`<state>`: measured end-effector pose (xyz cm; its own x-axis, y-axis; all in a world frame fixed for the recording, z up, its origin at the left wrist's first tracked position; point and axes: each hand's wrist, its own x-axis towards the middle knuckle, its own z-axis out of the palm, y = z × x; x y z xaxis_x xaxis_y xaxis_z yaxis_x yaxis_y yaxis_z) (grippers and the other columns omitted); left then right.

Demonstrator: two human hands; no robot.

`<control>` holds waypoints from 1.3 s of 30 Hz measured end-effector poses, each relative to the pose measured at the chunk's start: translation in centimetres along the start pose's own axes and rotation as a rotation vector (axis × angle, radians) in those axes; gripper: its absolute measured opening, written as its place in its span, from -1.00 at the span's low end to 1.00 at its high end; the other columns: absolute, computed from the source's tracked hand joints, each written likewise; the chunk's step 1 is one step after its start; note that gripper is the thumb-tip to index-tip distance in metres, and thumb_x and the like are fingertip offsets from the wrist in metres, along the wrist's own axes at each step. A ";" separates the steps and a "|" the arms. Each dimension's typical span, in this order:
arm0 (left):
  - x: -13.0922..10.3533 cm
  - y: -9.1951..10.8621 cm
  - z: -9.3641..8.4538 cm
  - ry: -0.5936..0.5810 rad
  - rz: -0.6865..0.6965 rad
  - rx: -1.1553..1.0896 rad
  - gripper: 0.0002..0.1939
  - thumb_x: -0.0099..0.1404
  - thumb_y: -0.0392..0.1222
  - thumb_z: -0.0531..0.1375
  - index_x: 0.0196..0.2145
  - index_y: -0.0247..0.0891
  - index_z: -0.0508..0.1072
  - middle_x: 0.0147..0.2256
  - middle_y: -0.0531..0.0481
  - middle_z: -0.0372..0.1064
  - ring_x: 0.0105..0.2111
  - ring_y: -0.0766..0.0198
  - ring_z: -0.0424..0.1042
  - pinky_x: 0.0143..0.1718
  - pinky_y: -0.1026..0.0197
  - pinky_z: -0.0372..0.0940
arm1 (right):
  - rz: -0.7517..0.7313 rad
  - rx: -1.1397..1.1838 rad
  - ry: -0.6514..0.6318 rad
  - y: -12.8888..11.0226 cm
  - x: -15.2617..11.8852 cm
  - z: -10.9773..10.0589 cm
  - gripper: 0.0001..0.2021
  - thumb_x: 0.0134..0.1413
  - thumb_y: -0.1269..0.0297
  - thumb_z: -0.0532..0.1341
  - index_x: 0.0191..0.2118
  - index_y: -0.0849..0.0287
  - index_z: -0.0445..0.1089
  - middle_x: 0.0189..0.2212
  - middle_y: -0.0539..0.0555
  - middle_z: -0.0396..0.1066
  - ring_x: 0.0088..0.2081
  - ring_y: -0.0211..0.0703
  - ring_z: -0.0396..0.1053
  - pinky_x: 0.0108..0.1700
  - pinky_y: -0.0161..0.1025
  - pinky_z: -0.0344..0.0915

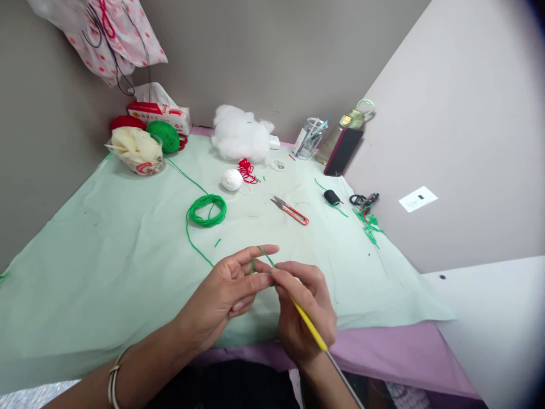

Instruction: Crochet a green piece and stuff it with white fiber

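Green yarn point(265, 255) runs over the raised index finger of my left hand point(230, 289), whose thumb and another finger pinch it near the fingertips. My right hand point(307, 307) is closed round a crochet hook with a yellow handle point(310, 326); its metal shaft points down to the lower right. The hook's tip and any stitches are hidden between the touching fingertips of both hands. From my left hand the yarn leads back to a loose green coil point(207, 211) on the pale green cloth point(128, 244).
Orange-handled snips point(290, 211) lie beyond my hands. Behind are a white yarn ball point(232, 180), red yarn point(247, 171), white stuffing point(242, 133), and a green yarn ball point(164, 136). A phone point(344, 152) leans against a bottle point(357, 116) at right, near green scraps point(371, 227).
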<state>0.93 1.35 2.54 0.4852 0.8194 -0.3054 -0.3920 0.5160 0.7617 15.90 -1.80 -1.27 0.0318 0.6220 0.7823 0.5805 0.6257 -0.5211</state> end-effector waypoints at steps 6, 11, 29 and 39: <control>0.1 0.1 -0.3 0.026 0.036 -0.059 -0.71 0.25 -0.17 0.42 -0.06 -0.17 0.61 -0.44 0.20 0.20 -0.66 0.63 -0.13 -0.63 0.36 -0.22 | 0.224 0.236 0.019 -0.6 0.9 -0.4 -0.69 0.33 0.53 0.14 -0.02 0.04 0.54 -0.24 0.08 0.51 -0.20 -0.13 0.49 -0.23 -0.15 0.49; 0.2 0.3 -0.5 0.045 0.058 -0.035 -0.73 0.26 -0.17 0.41 -0.07 -0.17 0.62 -0.48 0.22 0.13 -0.65 0.61 -0.13 -0.61 0.34 -0.19 | 0.337 0.397 0.098 -0.7 0.9 -0.3 -0.73 0.39 0.44 0.11 -0.07 0.07 0.55 -0.27 0.08 0.55 -0.27 -0.12 0.51 -0.25 -0.10 0.48; 0.0 0.2 -0.7 0.009 0.054 0.074 -0.74 0.29 -0.14 0.39 -0.05 -0.07 0.62 -0.20 0.08 0.39 -0.65 0.67 -0.02 -0.63 0.35 -0.19 | 0.659 0.786 0.122 0.7 1.8 0.3 -0.82 0.37 0.23 0.20 -0.20 0.08 0.57 -0.31 0.03 0.58 -0.43 -0.29 0.45 -0.34 -0.29 0.41; 0.2 0.2 -0.6 0.012 0.048 -0.006 -0.74 0.41 -0.22 0.24 0.02 -0.15 0.59 -0.50 0.18 0.26 -0.68 0.57 -0.10 -0.63 0.35 -0.15 | 0.833 0.952 0.118 1.1 2.2 0.4 -0.86 0.29 0.16 0.29 -0.24 0.10 0.52 -0.34 0.03 0.59 -0.47 -0.30 0.45 -0.37 -0.31 0.44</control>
<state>0.50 1.79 2.27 0.4560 0.8463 -0.2756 -0.4193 0.4774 0.7722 16.32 0.45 -0.26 0.2044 0.9736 0.1015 -0.4605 0.1871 -0.8677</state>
